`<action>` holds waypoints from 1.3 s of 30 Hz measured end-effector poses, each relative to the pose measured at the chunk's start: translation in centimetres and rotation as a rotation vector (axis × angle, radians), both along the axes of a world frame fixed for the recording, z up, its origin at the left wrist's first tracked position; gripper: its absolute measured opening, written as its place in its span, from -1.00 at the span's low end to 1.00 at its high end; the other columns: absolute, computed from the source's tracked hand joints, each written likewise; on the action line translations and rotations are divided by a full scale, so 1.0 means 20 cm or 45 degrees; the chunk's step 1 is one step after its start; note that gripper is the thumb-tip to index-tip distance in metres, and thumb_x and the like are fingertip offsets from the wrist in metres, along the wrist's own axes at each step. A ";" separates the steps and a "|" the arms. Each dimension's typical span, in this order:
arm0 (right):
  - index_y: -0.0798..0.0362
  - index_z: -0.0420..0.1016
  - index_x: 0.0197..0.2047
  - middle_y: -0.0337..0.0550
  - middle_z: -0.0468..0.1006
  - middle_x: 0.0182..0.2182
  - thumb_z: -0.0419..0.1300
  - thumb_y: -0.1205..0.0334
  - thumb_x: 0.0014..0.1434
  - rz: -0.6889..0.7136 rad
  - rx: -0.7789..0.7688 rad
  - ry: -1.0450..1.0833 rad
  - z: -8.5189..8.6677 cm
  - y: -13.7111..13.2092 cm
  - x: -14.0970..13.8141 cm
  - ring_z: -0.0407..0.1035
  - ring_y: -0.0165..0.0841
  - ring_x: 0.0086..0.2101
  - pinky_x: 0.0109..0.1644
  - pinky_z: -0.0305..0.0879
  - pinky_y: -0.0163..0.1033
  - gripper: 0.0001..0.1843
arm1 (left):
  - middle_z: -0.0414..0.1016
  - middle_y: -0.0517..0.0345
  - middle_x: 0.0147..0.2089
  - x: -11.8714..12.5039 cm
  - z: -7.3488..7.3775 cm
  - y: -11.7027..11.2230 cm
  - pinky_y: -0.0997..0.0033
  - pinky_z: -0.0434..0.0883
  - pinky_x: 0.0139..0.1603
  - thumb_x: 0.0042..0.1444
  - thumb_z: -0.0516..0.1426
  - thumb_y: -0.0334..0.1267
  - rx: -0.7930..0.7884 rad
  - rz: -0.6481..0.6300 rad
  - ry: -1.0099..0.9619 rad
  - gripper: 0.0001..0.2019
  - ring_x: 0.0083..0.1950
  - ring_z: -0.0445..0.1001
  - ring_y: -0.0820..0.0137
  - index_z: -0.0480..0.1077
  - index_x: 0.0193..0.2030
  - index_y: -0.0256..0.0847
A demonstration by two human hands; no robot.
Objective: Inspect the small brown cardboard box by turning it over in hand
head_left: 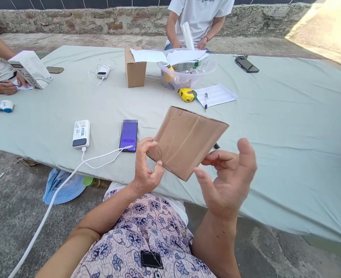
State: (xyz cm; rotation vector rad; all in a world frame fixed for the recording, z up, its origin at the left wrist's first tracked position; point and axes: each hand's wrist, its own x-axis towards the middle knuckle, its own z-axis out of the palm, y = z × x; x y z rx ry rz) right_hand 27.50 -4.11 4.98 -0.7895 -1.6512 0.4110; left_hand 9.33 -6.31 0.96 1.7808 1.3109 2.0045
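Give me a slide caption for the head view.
Left hand holding a tilted cardboard box, right hand at its opposite edge, at a cloth-covered table.

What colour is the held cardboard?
The cardboard is brown; it shows in the head view.

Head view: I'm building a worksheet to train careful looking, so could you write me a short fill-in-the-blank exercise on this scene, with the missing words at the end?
1. The wearer's left hand holds a tilted brown box made of ____.
2. The tape measure in front of the plastic basin is mostly ____ in colour.
3. On the printed sheet lies one writing tool, a ____.
4. To the right of the white power bank lies a ____ with its purple-blue screen lit.

Missing words: cardboard; yellow; pen; phone.
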 end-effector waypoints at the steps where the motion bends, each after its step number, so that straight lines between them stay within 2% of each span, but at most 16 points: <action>1: -0.30 -0.01 0.55 -0.24 0.45 -0.27 0.38 0.13 0.24 0.001 -0.025 0.012 0.00 0.00 0.01 0.43 -0.30 -0.27 -0.17 0.52 -0.14 -0.04 | 0.33 -0.13 0.21 0.00 0.00 0.01 0.02 0.39 0.34 0.19 0.09 -0.36 0.030 0.008 0.048 -0.53 0.32 0.36 0.14 0.24 0.25 -0.13; 3: -0.26 0.02 0.55 -0.27 0.45 -0.37 0.32 0.15 0.31 -0.005 -0.079 -0.006 0.00 0.01 0.04 0.42 -0.32 -0.37 -0.25 0.51 -0.17 -0.14 | 0.35 -0.12 0.19 -0.01 -0.01 0.02 0.01 0.42 0.30 0.17 0.07 -0.39 0.066 0.005 0.111 -0.52 0.29 0.39 0.14 0.24 0.25 -0.12; 6: -0.16 0.35 0.39 -0.28 0.44 -0.45 0.25 0.18 0.36 -0.043 -0.116 -0.050 -0.02 0.01 0.06 0.40 -0.34 -0.43 -0.32 0.48 -0.19 -0.45 | 0.37 -0.11 0.18 -0.02 -0.02 0.03 0.05 0.45 0.26 0.15 0.02 -0.46 0.036 -0.005 0.126 -0.46 0.26 0.40 0.17 0.22 0.29 -0.11; 7: -0.15 0.39 0.35 -0.28 0.45 -0.46 0.25 0.18 0.37 -0.045 -0.117 -0.024 -0.02 0.02 0.05 0.42 -0.34 -0.44 -0.33 0.49 -0.19 -0.49 | 0.37 -0.11 0.18 -0.02 -0.02 0.03 0.07 0.46 0.25 0.14 0.02 -0.48 0.009 -0.004 0.130 -0.42 0.25 0.41 0.18 0.21 0.32 -0.10; 11: -0.22 0.28 0.42 -0.33 0.48 -0.50 0.24 0.19 0.37 -0.001 -0.121 0.184 -0.03 0.03 0.03 0.45 -0.36 -0.48 -0.36 0.51 -0.22 -0.41 | 0.41 -0.07 0.13 -0.04 -0.02 0.03 0.15 0.51 0.16 0.12 0.03 -0.48 -0.081 0.016 0.144 -0.31 0.14 0.45 0.24 0.15 0.43 -0.08; 13: -0.19 0.35 0.36 -0.34 0.48 -0.52 0.24 0.17 0.37 -0.011 -0.163 0.183 -0.03 0.04 0.02 0.43 -0.38 -0.52 -0.39 0.49 -0.24 -0.48 | 0.44 0.00 0.01 -0.05 -0.02 0.03 0.19 0.51 0.11 0.14 0.05 -0.46 -0.100 0.034 0.148 -0.34 0.04 0.47 0.28 0.21 0.41 -0.09; 15: -0.12 0.43 0.26 -0.36 0.45 -0.55 0.26 0.15 0.36 -0.063 -0.206 0.143 -0.03 0.04 0.02 0.39 -0.40 -0.55 -0.42 0.42 -0.26 -0.58 | 0.44 0.09 -0.13 -0.05 -0.02 0.03 0.23 0.52 0.05 0.21 0.08 -0.39 -0.129 0.036 0.121 -0.41 -0.08 0.47 0.33 0.24 0.40 -0.09; 18: -0.05 0.44 0.13 -0.41 0.36 -0.58 0.26 0.12 0.35 -0.119 -0.240 0.116 -0.04 0.02 0.03 0.33 -0.42 -0.58 -0.47 0.31 -0.28 -0.68 | 0.40 0.23 -0.33 -0.07 -0.02 0.02 0.30 0.52 -0.08 0.33 0.13 -0.20 -0.194 -0.027 0.063 -0.40 -0.28 0.42 0.39 0.14 0.48 -0.06; 20: -0.03 0.42 0.05 -0.44 0.29 -0.60 0.24 0.12 0.36 -0.098 -0.254 0.100 -0.04 0.02 0.03 0.27 -0.44 -0.60 -0.49 0.25 -0.30 -0.75 | 0.43 0.24 -0.36 -0.07 0.00 0.02 0.34 0.50 -0.18 0.36 0.14 -0.05 -0.246 -0.084 0.074 -0.37 -0.35 0.39 0.41 0.10 0.50 -0.04; 21: -0.03 0.41 0.03 -0.46 0.27 -0.61 0.23 0.12 0.36 -0.076 -0.254 0.095 -0.04 0.01 0.03 0.25 -0.45 -0.61 -0.49 0.23 -0.31 -0.78 | 0.50 0.18 -0.29 -0.07 0.01 0.02 0.37 0.50 -0.22 0.36 0.15 0.03 -0.276 -0.101 0.091 -0.37 -0.35 0.41 0.41 0.13 0.49 -0.04; 23: -0.04 0.39 0.00 -0.49 0.24 -0.62 0.25 0.15 0.35 -0.037 -0.228 0.074 -0.04 0.01 0.02 0.21 -0.48 -0.62 -0.48 0.19 -0.33 -0.79 | 0.58 0.00 -0.02 -0.07 0.02 0.01 0.40 0.49 -0.25 0.32 0.15 0.15 -0.324 -0.093 0.129 -0.38 -0.25 0.50 0.39 0.23 0.41 -0.07; 25: -0.06 0.37 -0.01 -0.52 0.24 -0.63 0.29 0.16 0.32 -0.036 -0.204 0.032 -0.04 0.00 0.01 0.20 -0.49 -0.62 -0.46 0.18 -0.34 -0.76 | 0.51 -0.12 0.20 -0.07 0.04 0.00 0.41 0.51 -0.21 0.28 0.16 0.24 -0.346 -0.030 0.157 -0.37 -0.09 0.56 0.31 0.32 0.32 -0.11; 26: -0.06 0.37 -0.01 -0.52 0.23 -0.63 0.31 0.15 0.30 -0.058 -0.202 0.008 -0.04 0.00 0.00 0.19 -0.50 -0.62 -0.44 0.20 -0.33 -0.74 | 0.50 -0.13 0.22 -0.07 0.04 0.00 0.40 0.52 -0.19 0.26 0.17 0.26 -0.350 0.012 0.164 -0.37 -0.03 0.57 0.28 0.34 0.29 -0.13; 31: -0.08 0.34 -0.06 -0.57 0.15 -0.65 0.41 0.00 0.19 -0.171 -0.194 -0.045 -0.06 -0.02 -0.05 0.11 -0.51 -0.66 -0.47 0.22 -0.36 -0.61 | 0.56 -0.05 0.09 -0.05 0.05 0.00 0.39 0.50 -0.15 0.19 0.21 0.30 -0.370 0.184 0.192 -0.38 -0.01 0.58 0.26 0.37 0.16 -0.14; 35: -0.09 0.30 -0.12 -0.58 0.11 -0.67 0.43 -0.06 0.15 -0.203 -0.188 -0.059 -0.06 -0.03 -0.07 0.04 -0.52 -0.68 -0.56 0.09 -0.40 -0.56 | 0.56 -0.04 0.06 -0.06 0.05 0.00 0.37 0.49 -0.11 0.17 0.21 0.33 -0.353 0.192 0.256 -0.37 -0.04 0.59 0.26 0.34 0.14 -0.14; 39: -0.08 0.25 -0.15 -0.58 0.10 -0.68 0.35 -0.03 0.24 -0.191 -0.218 -0.072 -0.06 -0.03 -0.08 0.01 -0.53 -0.69 -0.56 0.04 -0.40 -0.63 | 0.55 -0.04 0.05 -0.07 0.05 0.00 0.33 0.49 -0.08 0.22 0.19 0.28 -0.298 0.183 0.324 -0.41 -0.02 0.58 0.23 0.33 0.15 -0.15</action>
